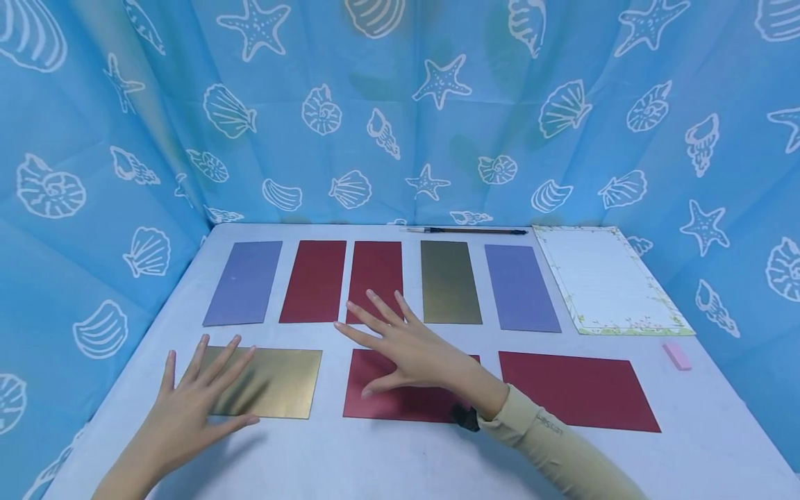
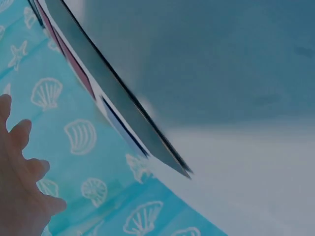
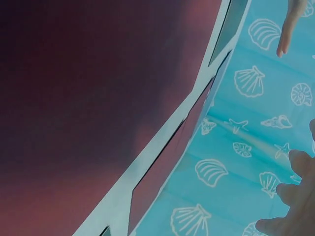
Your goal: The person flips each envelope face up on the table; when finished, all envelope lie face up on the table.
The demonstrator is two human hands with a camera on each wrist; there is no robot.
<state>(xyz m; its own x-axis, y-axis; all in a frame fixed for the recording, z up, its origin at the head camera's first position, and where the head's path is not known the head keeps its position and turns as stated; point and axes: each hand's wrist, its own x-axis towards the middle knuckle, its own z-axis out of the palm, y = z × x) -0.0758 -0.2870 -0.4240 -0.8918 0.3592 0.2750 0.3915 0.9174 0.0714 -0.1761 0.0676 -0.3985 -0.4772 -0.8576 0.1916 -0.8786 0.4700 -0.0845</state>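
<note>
My left hand lies spread and flat on the left part of a gold card in the front row. My right hand hovers or rests with straight, spread fingers over the middle red card; its fingertips reach toward a red card in the back row. Neither hand grips anything. The right wrist view is filled by the red card, with my fingers at the right edge. The left wrist view shows my fingers and a card's thin edge.
The back row also holds a purple card, another red card, a dark gold card and a purple card. A second front red card, a decorated paper sheet, a brush pen and a pink eraser lie to the right. Blue shell-print cloth surrounds the table.
</note>
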